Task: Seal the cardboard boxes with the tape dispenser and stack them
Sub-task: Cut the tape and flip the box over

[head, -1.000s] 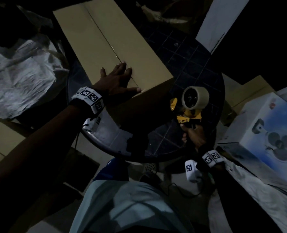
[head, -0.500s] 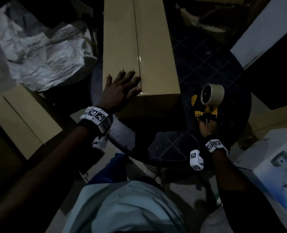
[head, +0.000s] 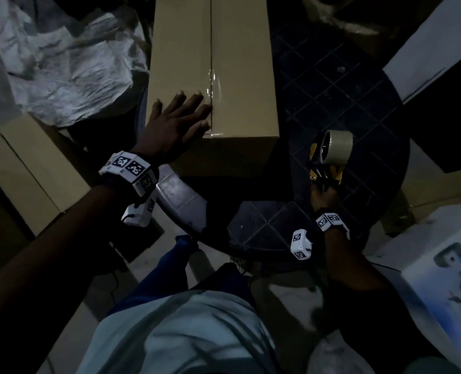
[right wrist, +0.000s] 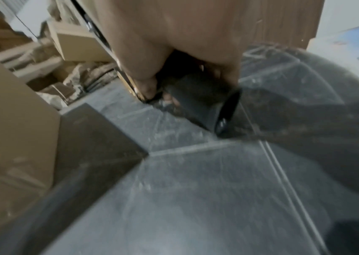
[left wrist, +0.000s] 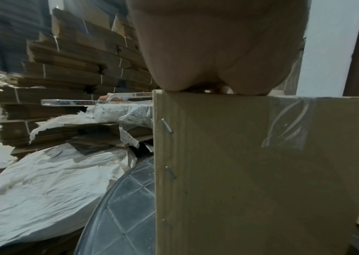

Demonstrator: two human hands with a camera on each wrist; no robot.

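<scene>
A long tan cardboard box (head: 240,63) lies on a round dark table (head: 345,109), its top seam running away from me. Clear tape shows over its near end (left wrist: 287,124). My left hand (head: 175,122) lies flat on the near left flap of the box, fingers straight and spread. To the right of the box my right hand (head: 325,194) grips the black handle (right wrist: 198,101) of the yellow tape dispenser (head: 329,157). Its tan tape roll (head: 336,147) stands just above the table, apart from the box.
Crumpled white paper (head: 62,68) lies at the left. A flat cardboard box (head: 29,168) sits on the floor at lower left, and a printed white fan carton (head: 439,279) at lower right. Bundles of flat cardboard (left wrist: 75,57) are stacked behind. My knees are under the table's near edge.
The box has swung round from a slant to point straight away from me, with my left hand still flat on it. The right hand holds the dispenser in about the same place beside the box.
</scene>
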